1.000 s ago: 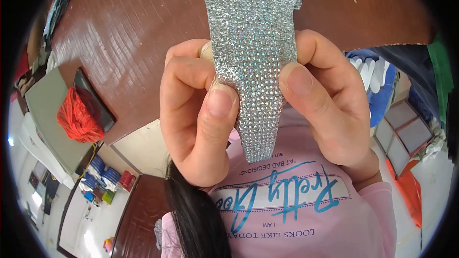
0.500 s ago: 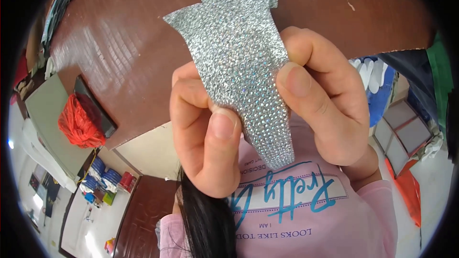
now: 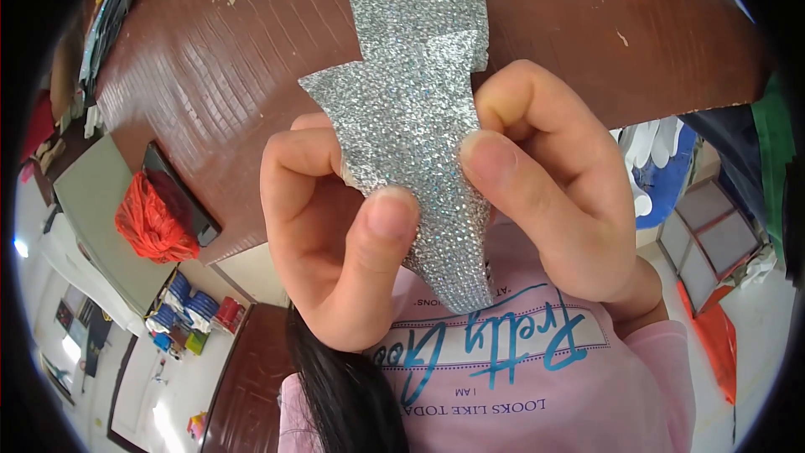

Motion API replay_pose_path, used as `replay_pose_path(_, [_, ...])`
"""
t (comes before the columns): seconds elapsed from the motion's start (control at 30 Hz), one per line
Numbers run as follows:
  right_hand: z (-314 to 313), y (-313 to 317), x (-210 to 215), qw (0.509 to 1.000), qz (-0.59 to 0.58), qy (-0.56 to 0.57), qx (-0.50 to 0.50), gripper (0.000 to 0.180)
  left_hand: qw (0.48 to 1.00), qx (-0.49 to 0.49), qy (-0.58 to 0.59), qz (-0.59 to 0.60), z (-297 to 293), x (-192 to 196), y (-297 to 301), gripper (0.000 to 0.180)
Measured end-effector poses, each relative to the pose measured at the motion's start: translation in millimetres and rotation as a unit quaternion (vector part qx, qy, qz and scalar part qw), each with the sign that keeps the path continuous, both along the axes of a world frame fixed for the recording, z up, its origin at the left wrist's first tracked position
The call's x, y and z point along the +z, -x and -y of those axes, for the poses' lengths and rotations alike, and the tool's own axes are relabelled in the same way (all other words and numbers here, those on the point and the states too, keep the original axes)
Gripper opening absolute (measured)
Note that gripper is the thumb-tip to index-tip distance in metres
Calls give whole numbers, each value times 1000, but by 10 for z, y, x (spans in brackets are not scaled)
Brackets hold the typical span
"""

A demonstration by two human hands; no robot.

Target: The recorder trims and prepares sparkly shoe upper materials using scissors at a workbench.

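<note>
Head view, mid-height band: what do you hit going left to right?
Red plastic bag → left hand → silver glitter strip → right hand → blue and white cloth.

Glittery, rough-grained silver sheet (image 3: 415, 117); worn, matt reddish-brown wooden tabletop (image 3: 210, 75); soft pink cloth shirt (image 3: 520, 403).

bright even daylight | sharp centre | fisheye bend, black rim
</note>
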State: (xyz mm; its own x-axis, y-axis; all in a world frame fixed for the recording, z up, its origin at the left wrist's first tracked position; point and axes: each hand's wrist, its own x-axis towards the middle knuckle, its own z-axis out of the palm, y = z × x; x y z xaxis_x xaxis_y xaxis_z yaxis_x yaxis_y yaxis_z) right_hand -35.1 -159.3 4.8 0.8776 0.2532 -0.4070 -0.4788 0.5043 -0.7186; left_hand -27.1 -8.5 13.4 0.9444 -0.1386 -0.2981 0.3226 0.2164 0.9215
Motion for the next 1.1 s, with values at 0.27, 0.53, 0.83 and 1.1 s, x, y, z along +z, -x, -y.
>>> replay_pose_path(0.27, [-67, -8, -247, 826, 417, 361, -119, 7, 978, -54, -42, 195, -92, -167, -99, 22])
replay_pose_path(0.53, [-43, -36, 26, 984, 117, 129, -25, 10, 999, -42, 3, 35, -63, 50, -210, 23])
replay_pose_path(0.83, [-148, 73, -86, 967, 168, 121, -147, 13, 990, -117, 4, 74, -165, -70, -251, 18])
replay_pose_path(1.1, [-51, 25, -34, 987, 138, 74, -35, 17, 998, -61, 1, 15, -57, 6, -70, 17])
